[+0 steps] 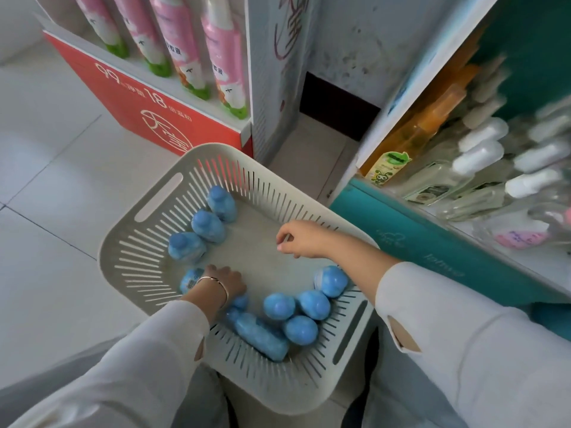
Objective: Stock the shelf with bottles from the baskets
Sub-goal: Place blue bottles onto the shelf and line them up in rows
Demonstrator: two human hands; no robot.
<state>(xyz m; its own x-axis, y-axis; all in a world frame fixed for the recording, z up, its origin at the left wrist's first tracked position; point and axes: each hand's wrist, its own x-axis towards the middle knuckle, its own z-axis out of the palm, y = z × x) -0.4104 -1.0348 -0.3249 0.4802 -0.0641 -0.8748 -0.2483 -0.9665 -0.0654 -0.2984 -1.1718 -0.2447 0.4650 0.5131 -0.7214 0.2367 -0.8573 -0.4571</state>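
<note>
a: several blue bottles [300, 329] crowd the near corner of the basket [129, 242], one lying flat.
b: left hand [224, 284] dips among them, knuckles up; can't tell if it grips.
a: right hand [298, 239] hovers farther in, fingers loosely curled, holding nothing.
b: beyond, the shelf [432, 242] with white-capped bottles [482, 156].

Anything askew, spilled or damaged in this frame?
One blue bottle lies on its side against the near wall of the basket, while most others stand upright. Reddish scribbles mark the white surface behind. Nothing looks spilled or broken.
</note>
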